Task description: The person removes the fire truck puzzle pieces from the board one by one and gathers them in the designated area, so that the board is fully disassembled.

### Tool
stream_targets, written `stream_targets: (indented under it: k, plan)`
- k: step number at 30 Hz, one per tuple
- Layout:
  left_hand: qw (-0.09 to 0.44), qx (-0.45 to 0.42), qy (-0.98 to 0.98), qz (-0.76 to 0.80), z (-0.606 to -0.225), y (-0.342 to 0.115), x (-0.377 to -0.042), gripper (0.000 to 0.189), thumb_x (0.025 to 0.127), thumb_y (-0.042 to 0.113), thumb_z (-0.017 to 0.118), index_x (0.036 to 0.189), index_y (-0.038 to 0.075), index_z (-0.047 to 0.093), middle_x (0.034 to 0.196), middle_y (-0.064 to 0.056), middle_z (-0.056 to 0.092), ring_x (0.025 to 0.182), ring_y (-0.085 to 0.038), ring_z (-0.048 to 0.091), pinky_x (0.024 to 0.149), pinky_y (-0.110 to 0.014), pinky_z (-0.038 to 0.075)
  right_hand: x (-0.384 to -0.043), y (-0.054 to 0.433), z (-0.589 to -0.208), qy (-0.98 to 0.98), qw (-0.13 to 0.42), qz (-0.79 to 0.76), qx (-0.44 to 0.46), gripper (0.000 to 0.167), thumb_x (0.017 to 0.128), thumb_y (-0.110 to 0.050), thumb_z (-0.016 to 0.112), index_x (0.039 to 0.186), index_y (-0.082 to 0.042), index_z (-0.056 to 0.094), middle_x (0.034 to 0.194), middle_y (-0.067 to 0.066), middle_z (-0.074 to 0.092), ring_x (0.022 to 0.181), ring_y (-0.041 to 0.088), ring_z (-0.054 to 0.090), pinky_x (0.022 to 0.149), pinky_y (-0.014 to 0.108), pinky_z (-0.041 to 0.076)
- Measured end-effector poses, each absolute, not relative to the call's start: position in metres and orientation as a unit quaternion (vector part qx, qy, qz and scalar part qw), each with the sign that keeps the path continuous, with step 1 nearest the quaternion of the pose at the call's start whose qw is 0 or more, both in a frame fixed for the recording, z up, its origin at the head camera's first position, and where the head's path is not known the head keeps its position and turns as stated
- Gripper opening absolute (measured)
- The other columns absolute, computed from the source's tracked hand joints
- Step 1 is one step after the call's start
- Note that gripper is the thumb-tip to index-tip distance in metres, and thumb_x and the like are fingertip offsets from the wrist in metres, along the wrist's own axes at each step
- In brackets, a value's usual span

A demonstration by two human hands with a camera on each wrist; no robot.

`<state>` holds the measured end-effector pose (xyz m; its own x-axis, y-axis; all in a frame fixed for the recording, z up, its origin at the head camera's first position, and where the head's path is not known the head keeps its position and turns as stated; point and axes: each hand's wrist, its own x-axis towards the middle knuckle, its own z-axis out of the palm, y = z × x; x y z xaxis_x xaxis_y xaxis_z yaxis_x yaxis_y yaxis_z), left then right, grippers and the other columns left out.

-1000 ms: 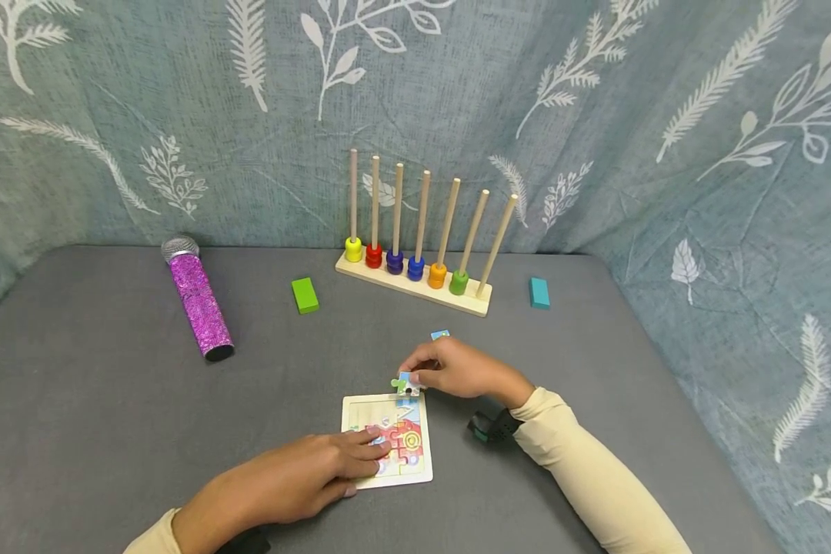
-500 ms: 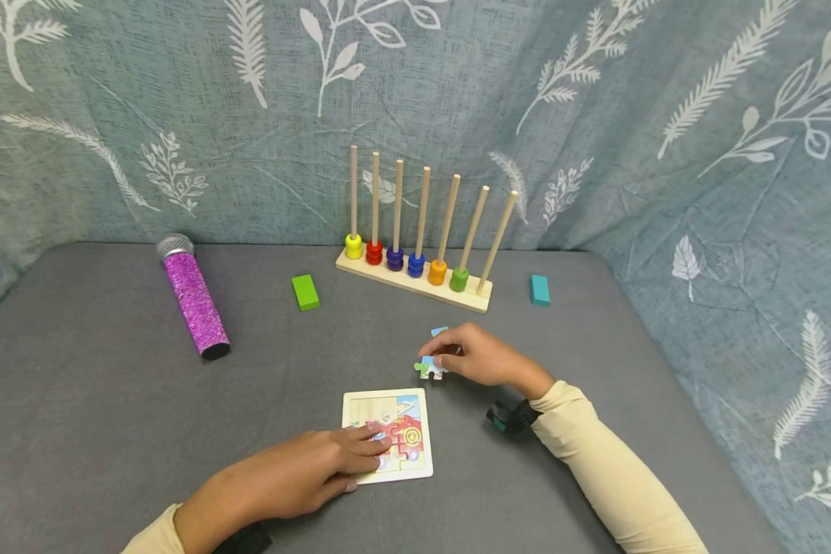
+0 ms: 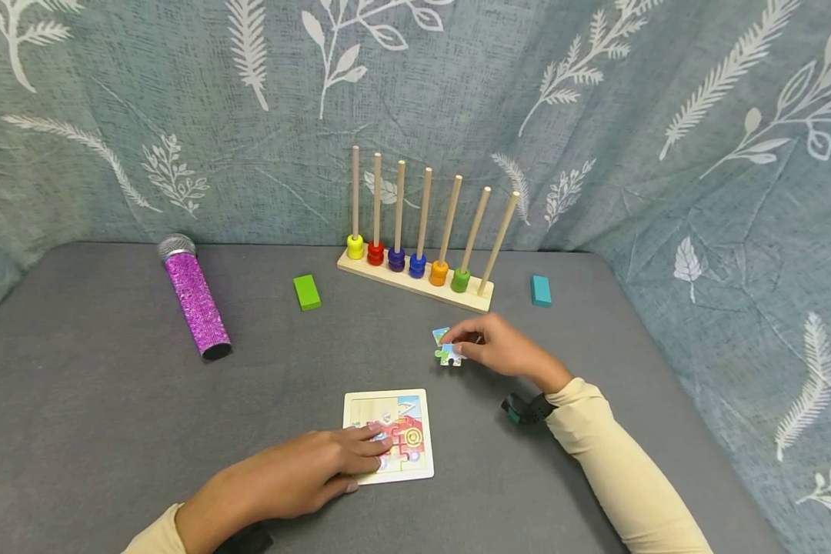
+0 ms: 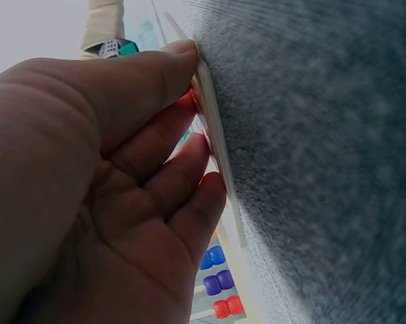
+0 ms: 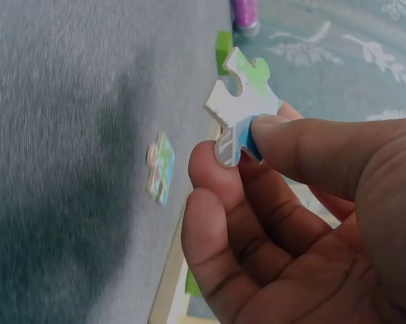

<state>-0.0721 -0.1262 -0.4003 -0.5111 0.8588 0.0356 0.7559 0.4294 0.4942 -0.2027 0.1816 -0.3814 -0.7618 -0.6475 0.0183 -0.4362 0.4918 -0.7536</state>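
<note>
My right hand [image 3: 504, 348] is held above the table, pinching a jigsaw piece [image 5: 247, 108] between thumb and fingertips. Green, white and blue print shows on that piece. Just beyond it in the head view, a second jigsaw piece [image 3: 440, 335] lies on the table; the right wrist view shows this loose piece [image 5: 160, 169] below the hand. My left hand [image 3: 312, 471] rests with its fingers extended on the square wooden puzzle tray [image 3: 425, 431], its thumb at the near edge [image 4: 213, 121]. Red and blue pieces fill part of the tray, while its upper left shows bare wood.
Behind the right hand stands a wooden peg rack [image 3: 415, 286] with coloured beads on upright rods. A green block [image 3: 307, 293] and a teal block [image 3: 541, 292] lie farther back. A purple glitter microphone [image 3: 197, 304] lies at left. Patterned cloth [image 3: 284, 154] hangs behind the table.
My right hand has moved away from the tray's top edge, back and to the right, carrying the jigsaw piece toward the loose one. The left hand has stayed on the tray.
</note>
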Motion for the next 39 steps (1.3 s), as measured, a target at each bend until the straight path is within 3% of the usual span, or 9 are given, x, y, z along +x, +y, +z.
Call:
stream_targets:
  k: [12, 23, 34, 39]
  plan:
    - [0.120, 0.485, 0.835, 0.231, -0.399, -0.128, -0.074, 0.037, 0.092, 0.006, 0.064, 0.129, 0.008, 0.064, 0.141, 0.000, 0.052, 0.133, -0.023, 0.044, 0.098, -0.043, 0.046, -0.218, 0.195, -0.383, 0.867, 0.104, -0.373, -0.314, 0.022, 0.094, 0.005, 0.055, 0.108, 0.002, 0.071, 0.103, 0.012, 0.070, 0.083, 0.018, 0.063, 0.071, 0.034, 0.051]
    - [0.097, 0.491, 0.834, 0.234, -0.401, -0.129, -0.072, 0.036, 0.092, 0.005, 0.064, 0.128, 0.008, 0.065, 0.139, 0.000, 0.054, 0.133, -0.022, 0.045, 0.097, -0.041, 0.047, -0.231, 0.203, -0.391, 0.884, 0.103, -0.369, -0.267, 0.021, 0.095, 0.004, 0.054, 0.109, 0.003, 0.071, 0.105, 0.013, 0.070, 0.098, 0.027, 0.064, 0.083, 0.039, 0.051]
    - [0.081, 0.496, 0.836, 0.222, -0.401, -0.128, -0.071, 0.038, 0.091, 0.005, 0.065, 0.128, 0.008, 0.065, 0.138, -0.001, 0.055, 0.132, -0.022, 0.046, 0.098, -0.041, 0.046, -0.239, 0.205, -0.399, 0.896, 0.091, -0.360, -0.246, 0.018, 0.094, 0.003, 0.057, 0.105, 0.003, 0.071, 0.100, 0.012, 0.070, 0.092, 0.024, 0.064, 0.079, 0.037, 0.051]
    - [0.099, 0.485, 0.839, 0.227, -0.401, -0.129, -0.070, 0.038, 0.091, 0.004, 0.064, 0.129, 0.008, 0.064, 0.140, 0.000, 0.054, 0.134, -0.022, 0.044, 0.099, -0.040, 0.046, -0.238, 0.200, -0.401, 0.900, 0.085, -0.351, -0.244, 0.017, 0.094, 0.003, 0.058, 0.104, 0.002, 0.072, 0.098, 0.011, 0.070, 0.090, 0.021, 0.063, 0.078, 0.035, 0.051]
